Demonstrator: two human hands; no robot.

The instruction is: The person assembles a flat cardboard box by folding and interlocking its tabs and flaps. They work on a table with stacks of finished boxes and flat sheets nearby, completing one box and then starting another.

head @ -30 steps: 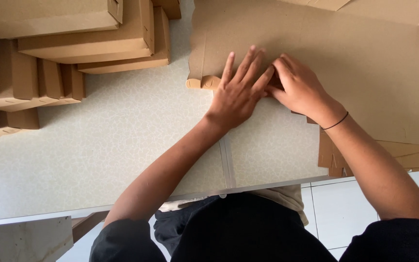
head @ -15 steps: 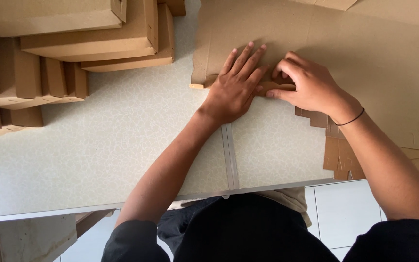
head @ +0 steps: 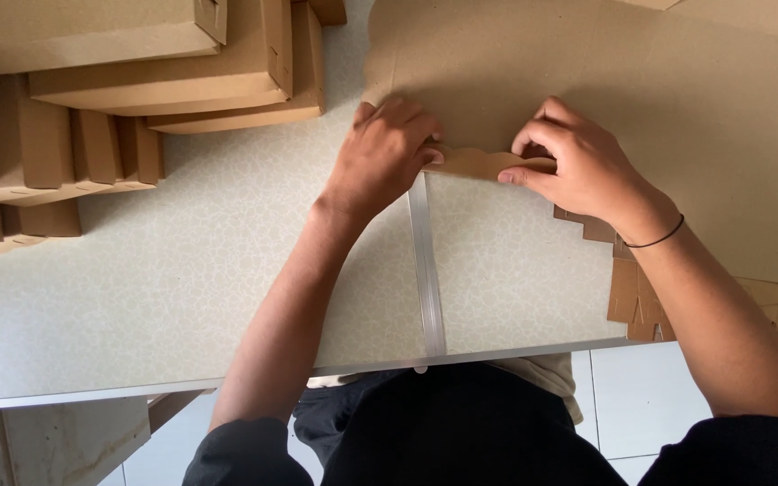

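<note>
Cardboard flap (head: pixel 483 164) pinched between left hand (head: pixel 384 153) and right hand (head: pixel 578 166), apparently folded.

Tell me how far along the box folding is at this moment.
Done: folded cardboard boxes are stacked at the table's far left. In hand: left hand and right hand pinch up the near edge flap of a flat cardboard sheet. Left: the sheet is otherwise flat, and more flat blanks lie beneath it.

Pale table (head: pixel 182 297): cardboard sheet (head: pixel 641 81), folded boxes (head: pixel 164 63).
</note>
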